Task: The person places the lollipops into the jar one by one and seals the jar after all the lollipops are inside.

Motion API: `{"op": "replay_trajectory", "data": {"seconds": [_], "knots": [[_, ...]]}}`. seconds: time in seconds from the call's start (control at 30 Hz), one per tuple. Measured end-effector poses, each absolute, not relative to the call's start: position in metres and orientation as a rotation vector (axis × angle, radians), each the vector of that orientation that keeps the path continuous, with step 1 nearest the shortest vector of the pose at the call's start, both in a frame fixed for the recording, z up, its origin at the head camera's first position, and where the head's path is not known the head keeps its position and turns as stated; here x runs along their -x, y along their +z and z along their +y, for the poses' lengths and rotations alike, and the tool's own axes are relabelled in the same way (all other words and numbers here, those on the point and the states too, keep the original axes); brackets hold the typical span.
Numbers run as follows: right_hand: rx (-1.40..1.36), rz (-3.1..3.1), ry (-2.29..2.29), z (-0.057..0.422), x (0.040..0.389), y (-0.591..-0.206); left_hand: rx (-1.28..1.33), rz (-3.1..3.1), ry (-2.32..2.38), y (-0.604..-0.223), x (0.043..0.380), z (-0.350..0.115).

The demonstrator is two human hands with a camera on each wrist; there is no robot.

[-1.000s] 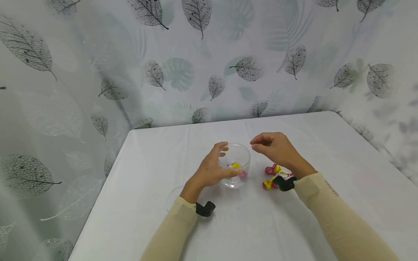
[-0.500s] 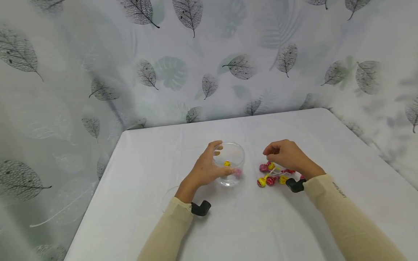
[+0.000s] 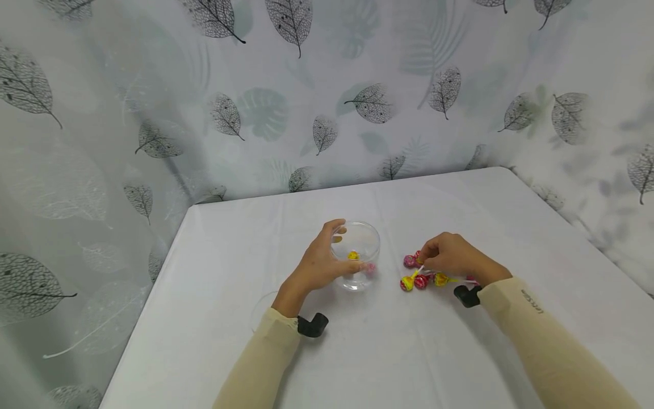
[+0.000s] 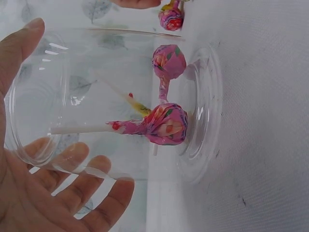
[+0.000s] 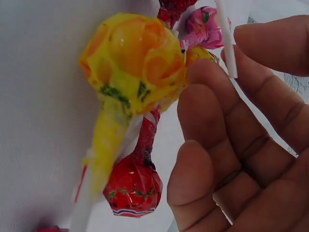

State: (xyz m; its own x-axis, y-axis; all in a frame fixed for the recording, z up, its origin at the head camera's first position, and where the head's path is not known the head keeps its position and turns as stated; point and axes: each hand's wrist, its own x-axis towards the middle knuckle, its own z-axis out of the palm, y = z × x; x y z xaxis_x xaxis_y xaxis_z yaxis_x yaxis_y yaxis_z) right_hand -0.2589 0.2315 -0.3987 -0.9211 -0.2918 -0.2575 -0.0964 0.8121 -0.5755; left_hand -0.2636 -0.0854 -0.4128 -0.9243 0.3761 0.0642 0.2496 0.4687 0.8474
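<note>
While a clear disc [image 3: 263,312] lies nearer than the jar [image 3: 364,243], your left hand [image 3: 318,262] curves its fingers around it, lollipops [image 4: 169,126] inside; right of it, your right hand [image 3: 452,255] has fingers half curled at a white stick [image 5: 227,41] by loose lollipops [image 3: 406,283], pinch unclear; behind the jar, leaf-print cloth [image 3: 286,85].

On the table [image 3: 357,363], the jar [image 3: 365,249] with lollipops [image 4: 166,125] inside stands left of the loose lollipops [image 3: 421,281].

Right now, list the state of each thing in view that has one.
Jar: upright, open-topped.
Jar lollipops: wrapped, at odd angles.
Table lollipops: wrapped, loosely bunched.
Left hand: gripping the jar.
Right hand: fingers at a stick, grip unclear.
Clear disc: flat, partly hidden.
</note>
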Motion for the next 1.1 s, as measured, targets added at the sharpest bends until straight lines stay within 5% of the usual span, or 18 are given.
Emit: {"op": "replay_trajectory", "data": {"seconds": [1.1], "knots": [[0.161,2.725,-1.327,0.224,0.25,-0.366,-0.564,2.602,1.422,-0.411,0.264,-0.086]]}}
